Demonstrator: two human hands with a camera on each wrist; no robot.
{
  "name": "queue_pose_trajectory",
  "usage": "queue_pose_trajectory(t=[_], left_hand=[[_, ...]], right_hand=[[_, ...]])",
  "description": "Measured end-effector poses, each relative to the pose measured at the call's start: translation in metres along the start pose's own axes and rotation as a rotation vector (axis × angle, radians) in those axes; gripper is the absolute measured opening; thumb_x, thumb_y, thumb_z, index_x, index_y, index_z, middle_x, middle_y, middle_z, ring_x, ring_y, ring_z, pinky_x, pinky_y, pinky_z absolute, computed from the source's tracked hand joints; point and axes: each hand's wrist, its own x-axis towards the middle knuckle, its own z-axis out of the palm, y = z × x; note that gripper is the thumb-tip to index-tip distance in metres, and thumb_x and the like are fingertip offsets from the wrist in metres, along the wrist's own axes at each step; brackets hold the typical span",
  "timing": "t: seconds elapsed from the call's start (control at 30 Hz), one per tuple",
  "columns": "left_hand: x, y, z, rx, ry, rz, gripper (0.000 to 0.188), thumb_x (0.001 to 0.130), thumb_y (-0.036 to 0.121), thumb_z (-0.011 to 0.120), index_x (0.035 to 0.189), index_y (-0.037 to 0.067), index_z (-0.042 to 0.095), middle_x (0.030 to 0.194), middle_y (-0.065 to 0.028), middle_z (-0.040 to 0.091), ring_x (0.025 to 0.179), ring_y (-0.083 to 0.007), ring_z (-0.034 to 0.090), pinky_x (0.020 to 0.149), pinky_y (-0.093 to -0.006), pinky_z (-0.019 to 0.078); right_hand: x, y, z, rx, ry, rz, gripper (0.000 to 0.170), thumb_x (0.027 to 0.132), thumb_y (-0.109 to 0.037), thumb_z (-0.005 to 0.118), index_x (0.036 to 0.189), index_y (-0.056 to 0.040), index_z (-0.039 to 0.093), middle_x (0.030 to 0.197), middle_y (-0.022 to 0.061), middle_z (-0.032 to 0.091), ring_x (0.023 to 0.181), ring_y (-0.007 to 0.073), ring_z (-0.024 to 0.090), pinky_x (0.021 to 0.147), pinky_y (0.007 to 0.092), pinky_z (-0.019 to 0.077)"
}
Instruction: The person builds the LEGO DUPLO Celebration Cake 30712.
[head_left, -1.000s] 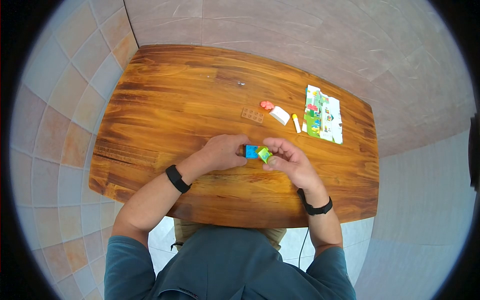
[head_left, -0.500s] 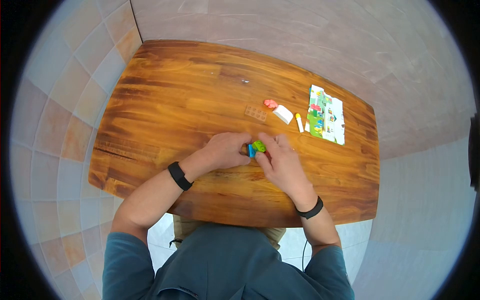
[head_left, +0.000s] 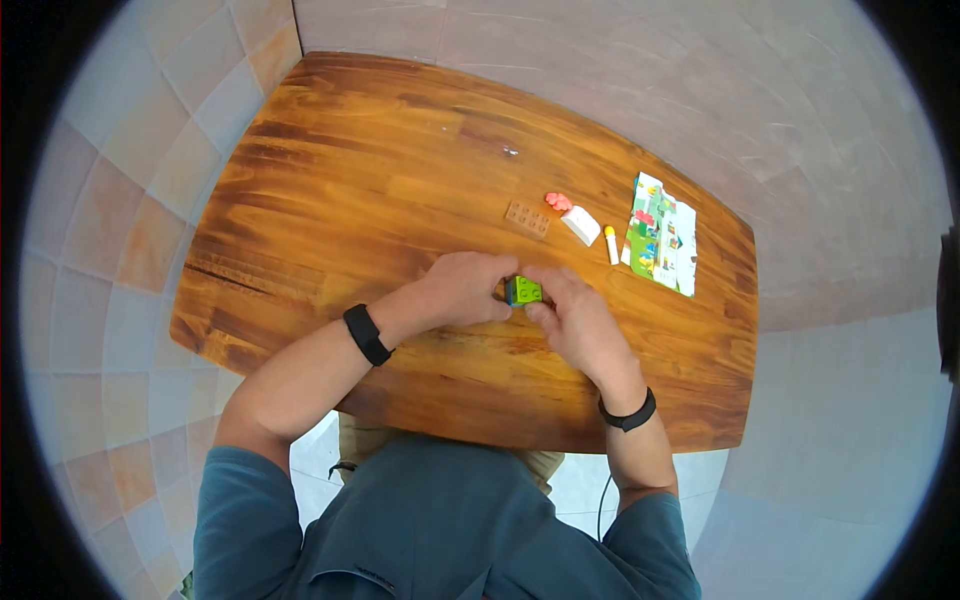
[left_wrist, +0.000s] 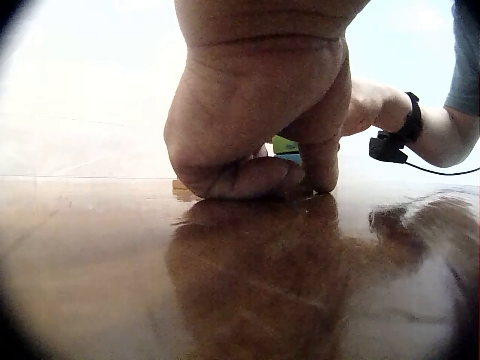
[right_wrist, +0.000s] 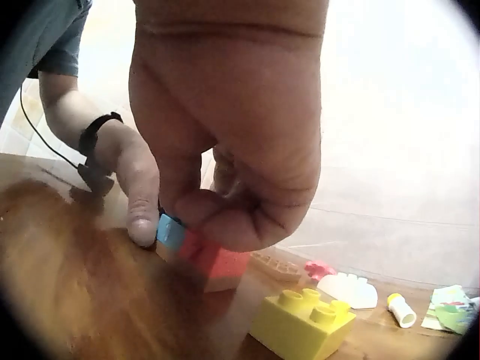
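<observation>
A lime-green toy brick (head_left: 528, 290) sits on top of a blue brick (left_wrist: 289, 158) between the two hands. My left hand (head_left: 468, 288) rests low at the table, thumb and curled fingers gripping the blue brick from its left side. From above, my right hand (head_left: 582, 322) pinches the green brick between thumb and fingers. Seen from the right wrist, a red brick (right_wrist: 219, 264) lies under the right fingers, beside the blue one. A yellow brick (right_wrist: 304, 324) stands on the table just beyond; the right hand hides both from the head view.
Beyond the hands lie a brown studded plate (head_left: 528, 219), a coral-red flower-like piece (head_left: 557, 201), a white curved brick (head_left: 581, 226) and a white cylinder with yellow end (head_left: 612, 246). A printed leaflet (head_left: 662, 235) is at right. A wall borders the wooden table's (head_left: 340, 150) far edge.
The right hand has turned the green brick and brought it left onto the blue brick, most of which it now covers in the head view. The left hand keeps its grip.
</observation>
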Motion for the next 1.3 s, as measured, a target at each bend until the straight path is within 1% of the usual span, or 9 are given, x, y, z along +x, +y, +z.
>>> queue_pose_trajectory(t=[0.07, 0.2, 0.5, 0.8, 0.87, 1.0, 1.07, 1.1, 1.3], left_hand=[[0.002, -0.005, 0.004, 0.030, 0.042, 0.043, 0.041, 0.083, 0.033, 0.083, 0.111, 0.009, 0.065, 0.092, -0.0139, 0.074, 0.091, -0.0370, 0.073, 0.076, -0.0469, 0.0568], [0.003, -0.007, 0.006, 0.031, 0.045, 0.053, 0.041, 0.083, 0.032, 0.083, 0.110, 0.009, 0.065, 0.092, -0.0139, 0.074, 0.091, -0.0372, 0.074, 0.076, -0.0471, 0.0567], [0.000, 0.006, -0.004, 0.000, -0.029, -0.014, 0.037, 0.084, 0.028, 0.080, 0.112, 0.008, 0.067, 0.104, -0.0179, 0.076, 0.104, -0.0409, 0.072, 0.085, -0.0519, 0.0556], [0.000, 0.003, -0.001, 0.027, -0.007, 0.009, 0.039, 0.082, 0.030, 0.081, 0.113, 0.010, 0.069, 0.105, -0.0177, 0.076, 0.103, -0.0401, 0.072, 0.085, -0.0509, 0.0561], [0.000, 0.005, -0.002, 0.014, -0.017, -0.025, 0.040, 0.082, 0.031, 0.081, 0.114, 0.011, 0.070, 0.104, -0.0176, 0.077, 0.101, -0.0398, 0.073, 0.084, -0.0506, 0.0564], [-0.001, 0.005, -0.002, 0.020, -0.021, -0.036, 0.039, 0.082, 0.031, 0.081, 0.114, 0.011, 0.070, 0.103, -0.0175, 0.077, 0.099, -0.0398, 0.073, 0.084, -0.0502, 0.0566], [0.000, 0.001, 0.002, 0.033, 0.017, 0.020, 0.042, 0.084, 0.035, 0.082, 0.116, 0.011, 0.069, 0.089, -0.0120, 0.073, 0.086, -0.0325, 0.072, 0.074, -0.0444, 0.0547], [0.000, -0.002, 0.003, 0.034, 0.016, 0.021, 0.042, 0.084, 0.035, 0.082, 0.116, 0.011, 0.069, 0.089, -0.0120, 0.073, 0.086, -0.0325, 0.072, 0.074, -0.0444, 0.0547], [0.001, -0.001, 0.002, 0.045, 0.003, 0.010, 0.042, 0.085, 0.035, 0.081, 0.118, 0.012, 0.069, 0.088, -0.0109, 0.071, 0.084, -0.0313, 0.071, 0.073, -0.0441, 0.0540]], right_hand=[[0.002, 0.000, -0.002, 0.031, -0.031, 0.020, 0.040, 0.095, -0.007, 0.073, 0.134, -0.0059, 0.063, 0.116, 0.0226, 0.068, 0.105, 0.0458, 0.068, 0.088, 0.0515, 0.0574], [0.004, 0.002, -0.004, 0.051, -0.048, 0.024, 0.040, 0.095, -0.006, 0.073, 0.133, -0.0065, 0.063, 0.118, 0.0217, 0.069, 0.107, 0.0455, 0.068, 0.090, 0.0509, 0.0572], [0.001, -0.001, -0.011, 0.214, -0.072, 0.114, 0.039, 0.094, -0.002, 0.073, 0.132, -0.0045, 0.065, 0.117, 0.0204, 0.070, 0.106, 0.0390, 0.070, 0.091, 0.0449, 0.0572], [-0.012, 0.023, -0.017, 0.391, -0.064, 0.069, 0.041, 0.092, 0.003, 0.072, 0.132, -0.0053, 0.066, 0.094, 0.0088, 0.061, 0.082, 0.0227, 0.060, 0.077, 0.0348, 0.0531], [-0.018, 0.025, -0.020, 0.446, -0.115, 0.084, 0.043, 0.093, 0.009, 0.070, 0.133, -0.0044, 0.064, 0.092, -0.0026, 0.053, 0.078, 0.0088, 0.050, 0.071, 0.0256, 0.0466], [-0.034, 0.026, -0.026, 0.454, -0.193, 0.158, 0.041, 0.093, 0.003, 0.073, 0.132, -0.0064, 0.066, 0.094, 0.0078, 0.062, 0.083, 0.0175, 0.060, 0.077, 0.0320, 0.0529], [-0.041, 0.028, -0.023, 0.402, -0.263, 0.138, 0.043, 0.092, 0.002, 0.074, 0.133, -0.0076, 0.066, 0.102, 0.0110, 0.067, 0.089, 0.0243, 0.067, 0.081, 0.0367, 0.0560], [-0.042, 0.028, -0.021, 0.403, -0.261, 0.138, 0.043, 0.092, 0.002, 0.074, 0.133, -0.0076, 0.066, 0.102, 0.0110, 0.067, 0.089, 0.0243, 0.067, 0.081, 0.0367, 0.0560], [-0.046, 0.024, -0.012, 0.032, -0.210, -0.009, 0.047, 0.089, 0.000, 0.073, 0.134, -0.0072, 0.064, 0.122, 0.0198, 0.069, 0.109, 0.0451, 0.067, 0.094, 0.0497, 0.0569]])
